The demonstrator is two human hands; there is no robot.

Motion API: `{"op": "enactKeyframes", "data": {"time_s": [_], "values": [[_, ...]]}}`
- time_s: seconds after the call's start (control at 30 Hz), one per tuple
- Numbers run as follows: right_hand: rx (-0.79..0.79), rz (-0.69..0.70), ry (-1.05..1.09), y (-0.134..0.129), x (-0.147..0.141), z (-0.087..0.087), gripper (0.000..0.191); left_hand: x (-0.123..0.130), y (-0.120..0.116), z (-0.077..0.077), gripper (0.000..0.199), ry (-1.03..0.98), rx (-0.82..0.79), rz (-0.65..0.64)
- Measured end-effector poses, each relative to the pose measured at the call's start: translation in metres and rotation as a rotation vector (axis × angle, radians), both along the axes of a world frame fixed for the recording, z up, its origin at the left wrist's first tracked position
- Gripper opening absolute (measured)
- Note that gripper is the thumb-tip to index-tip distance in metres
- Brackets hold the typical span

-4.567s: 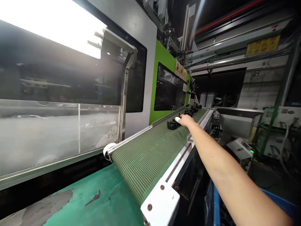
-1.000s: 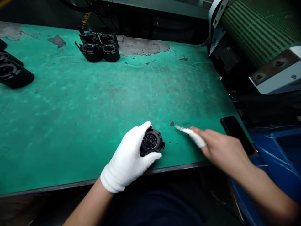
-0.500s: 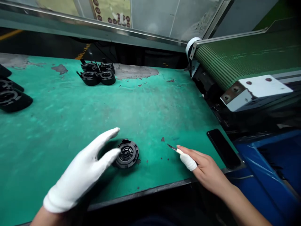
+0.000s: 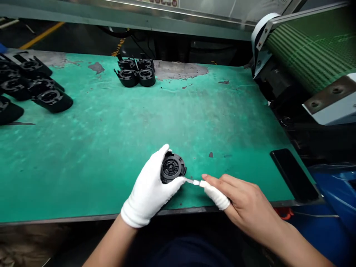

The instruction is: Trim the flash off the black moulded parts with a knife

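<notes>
The left hand (image 4: 151, 187), in a white glove, now curls round the black disc (image 4: 172, 167) near the low middle of the pic; a half sec ago it was spread wide next to it. Can't tell if the disc is up off the green table (image 4: 167, 122) or on it. The right hand (image 4: 244, 198), low right, w/ white wrap on its thumb, pinches a small knife (image 4: 196, 182). The knife has come in too: its tip is at the glove thumb, by the disc's edge, but can't tell if it touches. So it looks like the disc is held steady for knife work, prob. just starting
</notes>
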State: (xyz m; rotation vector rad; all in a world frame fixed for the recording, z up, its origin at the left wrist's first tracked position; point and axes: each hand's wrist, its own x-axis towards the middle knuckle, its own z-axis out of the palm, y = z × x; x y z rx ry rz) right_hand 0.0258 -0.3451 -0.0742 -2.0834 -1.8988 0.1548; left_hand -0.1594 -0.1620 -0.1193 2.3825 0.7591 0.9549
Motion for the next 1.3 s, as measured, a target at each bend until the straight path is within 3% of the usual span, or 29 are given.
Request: {"op": "enactKeyframes", "data": {"time_s": [0.37,0.43,0.5,0.57,0.6,0.7,0.83,0.93,1.03,1.17,1.3], "values": [[-0.005,0.012,-0.328,0.026,0.001,0.016,0.044,0.001,0.000,0.000,0.083,-0.036,-0.040,-0.017],[-0.059,-0.100,-0.422,0.028,0.018,0.019,0.044,0.000,0.001,0.000,0.084,-0.027,-0.037,-0.023],[-0.092,-0.323,-0.525,0.025,0.043,0.022,0.042,-0.001,0.000,-0.002,0.086,-0.015,-0.040,-0.021],[-0.046,-0.488,-0.524,0.017,0.067,0.024,0.041,-0.001,-0.001,-0.002,0.088,-0.002,-0.060,-0.015],[0.011,-0.500,-0.463,0.012,0.075,0.024,0.040,-0.001,-0.001,-0.002,0.089,0.002,-0.076,-0.014],[0.141,-0.351,-0.214,0.000,0.076,0.017,0.037,-0.004,0.007,0.008,0.096,0.074,-0.147,-0.096],[0.097,-0.117,-0.103,-0.005,0.049,0.000,0.038,-0.027,0.039,0.036,0.094,0.358,-0.207,-0.351],[0.093,-0.052,-0.104,-0.003,0.037,-0.006,0.038,-0.053,0.064,0.046,0.073,0.351,-0.198,-0.242],[0.081,-0.006,-0.083,0.003,0.028,-0.003,0.036,-0.070,0.066,0.040,0.075,0.149,-0.266,-0.113],[0.059,0.103,-0.041,0.017,0.000,0.003,0.041,-0.064,0.036,0.017,0.111,0.066,-0.293,-0.121],[0.046,0.155,-0.124,0.035,-0.030,0.004,0.054,-0.046,0.014,0.002,0.095,0.032,-0.164,-0.026]]}}
